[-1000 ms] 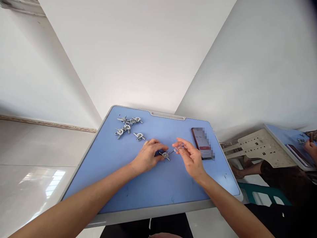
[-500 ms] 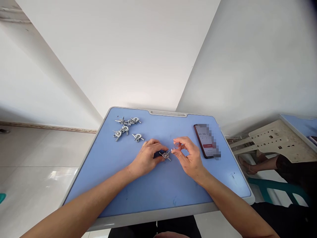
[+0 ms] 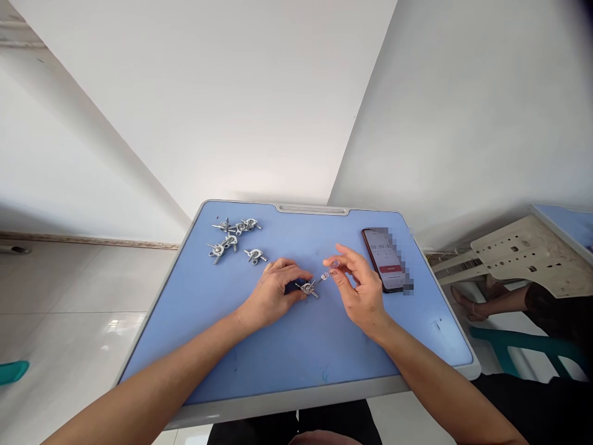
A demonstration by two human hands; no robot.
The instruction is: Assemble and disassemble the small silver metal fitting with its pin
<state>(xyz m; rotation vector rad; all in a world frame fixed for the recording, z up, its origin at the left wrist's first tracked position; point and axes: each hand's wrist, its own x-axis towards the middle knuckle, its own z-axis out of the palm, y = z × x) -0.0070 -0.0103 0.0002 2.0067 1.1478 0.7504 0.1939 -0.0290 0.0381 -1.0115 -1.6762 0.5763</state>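
Observation:
My left hand pinches a small silver metal piece with prongs just above the blue tabletop. Thumb and fingertips of my right hand close on a small clear, shiny item, close to the right side of that metal piece. A thin link seems to run between the two, though its detail is too small to tell. One similar metal piece lies alone beyond my left hand. Several more lie in a cluster and a pair at the table's far left.
A phone showing a timer lies to the right of my right hand. A shallow groove runs along the far edge. Off to the right are a beige perforated panel, a teal chair and another person's leg.
My right hand has shifted slightly right and turned a little, so more of the clear item shows. My left hand still grips the metal piece. The camera view has shifted slightly.

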